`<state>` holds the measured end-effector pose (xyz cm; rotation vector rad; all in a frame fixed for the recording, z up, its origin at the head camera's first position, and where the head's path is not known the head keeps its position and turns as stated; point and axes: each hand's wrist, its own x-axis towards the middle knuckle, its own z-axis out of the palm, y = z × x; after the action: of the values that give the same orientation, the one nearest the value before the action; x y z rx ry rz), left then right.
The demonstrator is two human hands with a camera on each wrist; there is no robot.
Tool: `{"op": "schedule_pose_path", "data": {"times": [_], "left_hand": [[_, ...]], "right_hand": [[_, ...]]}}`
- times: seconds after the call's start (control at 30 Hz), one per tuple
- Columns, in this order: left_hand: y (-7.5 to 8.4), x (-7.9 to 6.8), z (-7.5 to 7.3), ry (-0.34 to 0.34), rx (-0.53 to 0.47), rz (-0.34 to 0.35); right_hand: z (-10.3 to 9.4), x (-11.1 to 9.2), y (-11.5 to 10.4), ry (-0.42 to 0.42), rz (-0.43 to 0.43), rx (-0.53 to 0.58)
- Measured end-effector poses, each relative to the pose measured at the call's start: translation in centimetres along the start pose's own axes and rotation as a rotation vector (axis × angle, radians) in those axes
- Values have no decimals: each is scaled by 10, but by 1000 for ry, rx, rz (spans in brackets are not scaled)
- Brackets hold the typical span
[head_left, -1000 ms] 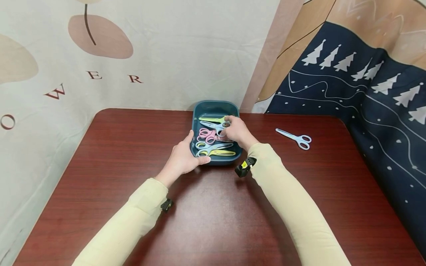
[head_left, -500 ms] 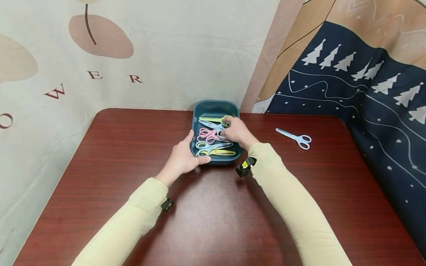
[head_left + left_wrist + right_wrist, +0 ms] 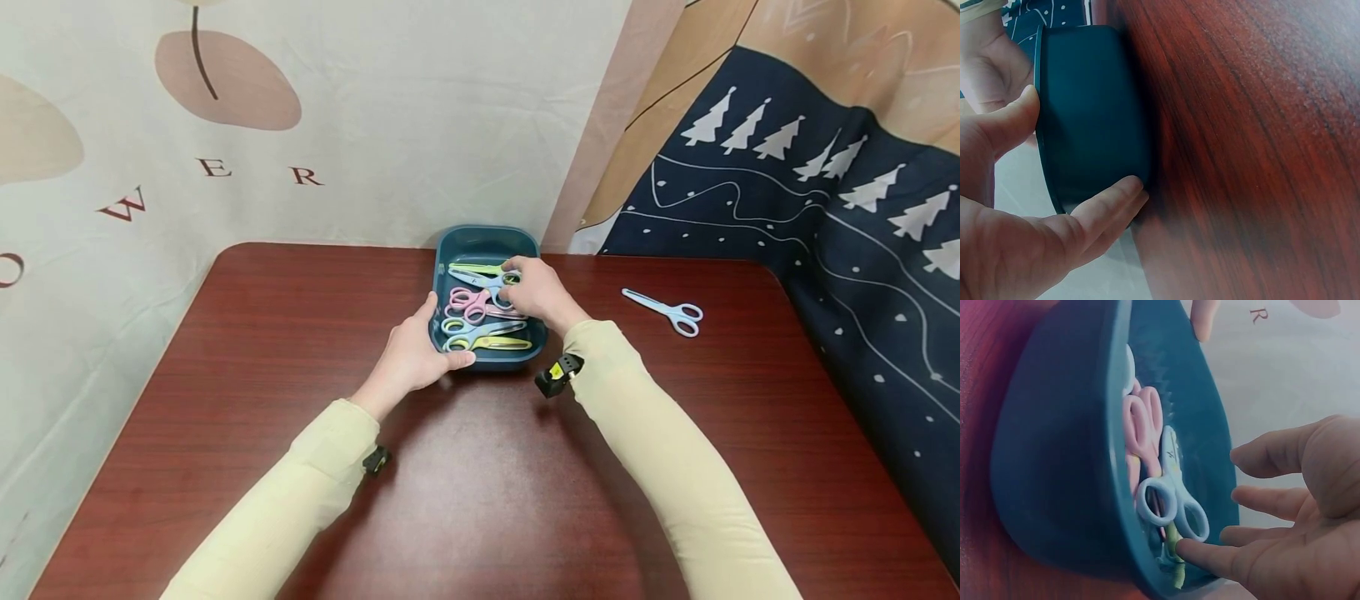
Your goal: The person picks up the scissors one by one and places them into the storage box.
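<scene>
A dark teal plastic bin [image 3: 487, 236] stands near the table's far edge, holding several small scissors. My left hand [image 3: 411, 354] grips its near left corner, thumb at the rim and fingers along the outer wall [image 3: 1088, 119]. My right hand [image 3: 542, 290] reaches over the right rim. In the right wrist view its fingers are spread and fairly straight, one fingertip at a green handle [image 3: 1173, 537] beside the light blue scissors [image 3: 1170, 453]. Pink scissors [image 3: 471, 303] lie in the middle. Nearer the front are another blue pair [image 3: 480, 333] and a yellow-green pair [image 3: 510, 343].
One more pair of light blue scissors [image 3: 658, 309] lies on the reddish-brown table [image 3: 480, 500], right of the bin. Printed cloths hang behind: a pale one [image 3: 420, 125] with letters and a dark blue one [image 3: 757, 192] with white trees.
My right hand has shifted very slightly to the right, and the scissors near its fingertips have moved a little the same way. My left hand and the bin stay in place.
</scene>
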<state>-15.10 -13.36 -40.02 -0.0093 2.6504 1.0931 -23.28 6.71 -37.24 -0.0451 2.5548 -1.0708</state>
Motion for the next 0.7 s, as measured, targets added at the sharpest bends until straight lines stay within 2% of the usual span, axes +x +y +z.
{"op": "schedule_pose_path", "data": {"times": [0.17,0.5,0.7], "left_hand": [[0,0,0,-2,-3,-5],[1,0,0,-5,-6,-8],[1,0,0,-5,-9,-10]], "right_hand": [[-6,-3,0,28,-31,8],[-19,-13,12,24,-98,174],[-26,-18,21,36,-128,235]]}}
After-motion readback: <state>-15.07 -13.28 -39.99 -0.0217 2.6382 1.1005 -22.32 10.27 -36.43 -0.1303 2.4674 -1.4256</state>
